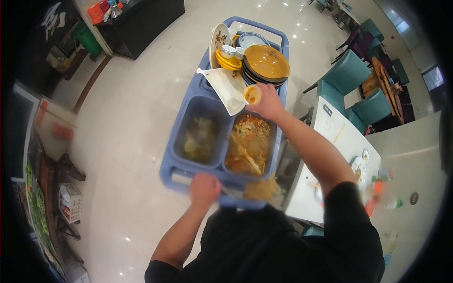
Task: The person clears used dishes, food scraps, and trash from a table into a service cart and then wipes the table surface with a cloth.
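Note:
My right hand [268, 102] holds a small cup [252, 94] with orange residue inside, above the right side of a blue-grey plastic bussing cart [169, 155]. Closed around the cart's near handle is my left hand [205, 189], slightly blurred. Just beyond the cup lies a white, curved-edge dish [224, 85]. A stack of bowls with a brown one [266, 62] on top stands behind my right hand. Below that hand, the right basin holds reddish food waste [249, 141] with chopsticks in it. Cloudy liquid with pale scraps [200, 138] sits in the left basin.
Small white cups [228, 51], yellow dishes [228, 63] and a soiled plate [218, 40] crowd the cart's far end. A yellowish cloth [262, 189] hangs at its near edge. To the right stands a white table [311, 180] with used plates [358, 166], and teal chairs [345, 72].

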{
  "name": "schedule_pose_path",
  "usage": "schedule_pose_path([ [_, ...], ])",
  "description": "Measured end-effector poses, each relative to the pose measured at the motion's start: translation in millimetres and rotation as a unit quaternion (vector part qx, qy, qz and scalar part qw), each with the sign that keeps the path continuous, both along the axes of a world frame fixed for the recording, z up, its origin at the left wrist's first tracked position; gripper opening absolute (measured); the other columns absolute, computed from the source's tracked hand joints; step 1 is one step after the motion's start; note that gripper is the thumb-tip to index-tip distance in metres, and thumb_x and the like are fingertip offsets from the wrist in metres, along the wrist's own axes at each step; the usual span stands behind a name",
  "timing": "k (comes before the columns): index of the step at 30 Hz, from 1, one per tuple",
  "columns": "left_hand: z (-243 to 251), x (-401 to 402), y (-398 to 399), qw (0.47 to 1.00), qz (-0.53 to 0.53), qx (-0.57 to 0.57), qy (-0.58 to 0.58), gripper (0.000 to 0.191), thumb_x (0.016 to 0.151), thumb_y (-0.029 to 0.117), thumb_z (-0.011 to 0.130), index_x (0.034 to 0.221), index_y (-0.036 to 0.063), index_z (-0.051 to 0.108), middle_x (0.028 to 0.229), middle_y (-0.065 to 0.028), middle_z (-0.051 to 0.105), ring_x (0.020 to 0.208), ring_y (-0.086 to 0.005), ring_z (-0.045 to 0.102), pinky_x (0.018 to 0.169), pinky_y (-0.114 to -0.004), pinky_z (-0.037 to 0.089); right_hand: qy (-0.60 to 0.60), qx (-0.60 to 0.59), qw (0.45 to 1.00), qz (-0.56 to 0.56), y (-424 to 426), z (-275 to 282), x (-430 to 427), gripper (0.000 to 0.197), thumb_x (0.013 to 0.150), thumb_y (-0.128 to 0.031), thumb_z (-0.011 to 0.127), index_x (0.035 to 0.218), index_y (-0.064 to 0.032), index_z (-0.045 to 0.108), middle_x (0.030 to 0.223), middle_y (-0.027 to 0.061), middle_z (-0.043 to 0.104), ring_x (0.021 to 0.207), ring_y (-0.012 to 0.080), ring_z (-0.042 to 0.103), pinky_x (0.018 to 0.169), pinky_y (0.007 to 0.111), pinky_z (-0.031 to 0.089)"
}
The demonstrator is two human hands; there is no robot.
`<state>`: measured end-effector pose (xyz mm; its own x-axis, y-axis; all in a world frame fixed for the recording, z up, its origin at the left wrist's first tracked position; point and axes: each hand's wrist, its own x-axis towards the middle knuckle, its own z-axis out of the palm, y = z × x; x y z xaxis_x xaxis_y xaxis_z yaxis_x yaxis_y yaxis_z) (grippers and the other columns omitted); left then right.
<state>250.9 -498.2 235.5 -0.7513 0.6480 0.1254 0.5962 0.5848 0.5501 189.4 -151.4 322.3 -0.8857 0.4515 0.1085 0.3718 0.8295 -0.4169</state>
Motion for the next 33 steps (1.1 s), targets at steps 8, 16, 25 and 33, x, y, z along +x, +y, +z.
schedule_pose_path([
  [8,-2,0,3,1.000,-0.011,-0.022,0.011,0.008,0.076,0.018,0.064,0.074,0.0108,0.064,0.079,-0.0097,0.060,0.080,-0.0322,0.057,0.068,-0.043,0.048,-0.019,-0.177,0.964,-0.198,-8,-45,-108,0.091,0.061,-0.048,0.083,0.125,0.0063,0.046,0.123,0.0257,0.055,0.114,0.0366,0.056,0.096,0.039,0.046],
  [16,0,0,4,0.999,-0.006,-0.035,0.010,0.005,0.074,0.014,0.066,0.076,0.0102,0.064,0.079,-0.0081,0.062,0.077,-0.0302,0.058,0.067,-0.040,0.049,0.129,-0.337,0.880,-0.310,-13,-80,-122,0.090,0.063,-0.037,0.086,0.128,0.0107,0.044,0.121,0.0238,0.058,0.109,0.0298,0.060,0.091,0.037,0.048],
  [25,7,-2,11,0.998,-0.034,-0.021,0.058,0.004,0.074,0.012,0.065,0.073,0.0106,0.061,0.078,-0.0088,0.062,0.075,-0.0311,0.058,0.068,-0.041,0.047,0.208,-0.318,0.905,-0.192,1,-94,61,0.060,0.079,-0.020,0.074,0.128,0.0008,0.049,0.117,0.0182,0.061,0.107,0.0259,0.060,0.091,0.037,0.048],
  [33,-29,8,2,1.000,0.006,-0.015,0.026,0.004,0.077,0.010,0.063,0.077,0.0070,0.061,0.076,-0.0109,0.059,0.075,-0.0306,0.057,0.068,-0.041,0.046,0.258,-0.187,0.848,-0.423,120,-75,351,0.038,0.084,-0.010,0.067,0.119,-0.0005,0.056,0.111,0.0111,0.063,0.100,0.0180,0.060,0.089,0.030,0.049],
])
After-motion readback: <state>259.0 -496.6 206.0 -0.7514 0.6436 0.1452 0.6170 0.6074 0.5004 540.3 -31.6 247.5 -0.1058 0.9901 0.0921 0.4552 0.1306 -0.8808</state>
